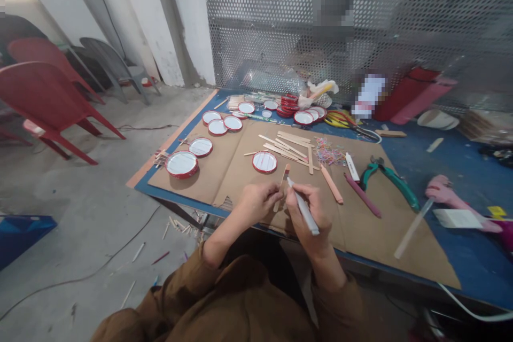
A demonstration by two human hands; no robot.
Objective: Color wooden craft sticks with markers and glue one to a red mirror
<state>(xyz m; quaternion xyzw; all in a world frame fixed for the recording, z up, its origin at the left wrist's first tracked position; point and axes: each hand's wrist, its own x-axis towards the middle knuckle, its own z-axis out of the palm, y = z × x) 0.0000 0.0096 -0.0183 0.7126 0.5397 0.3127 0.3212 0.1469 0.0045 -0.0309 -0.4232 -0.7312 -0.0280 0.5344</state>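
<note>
My left hand (259,202) pinches a wooden craft stick (286,172) whose upper end is coloured orange and brown. In my right hand (310,214) is a white marker (304,208), its tip close to the stick's coloured part; whether it touches I cannot tell. Just beyond my hands a red-rimmed jar lid (264,162) lies with its white inside up. Loose craft sticks (286,147) lie behind it, beside a heap of small coloured bits (329,150). To the right are an orange marker (332,184) and a dark pink marker (363,195).
Green-handled pliers (390,181), a small white tube (351,166) and a pink glue gun (444,192) with a clear glue stick lie right. More red-rimmed lids (181,164) lie left and at the back. Cardboard (224,171) covers part of the blue table; a perforated metal screen (272,21) stands behind.
</note>
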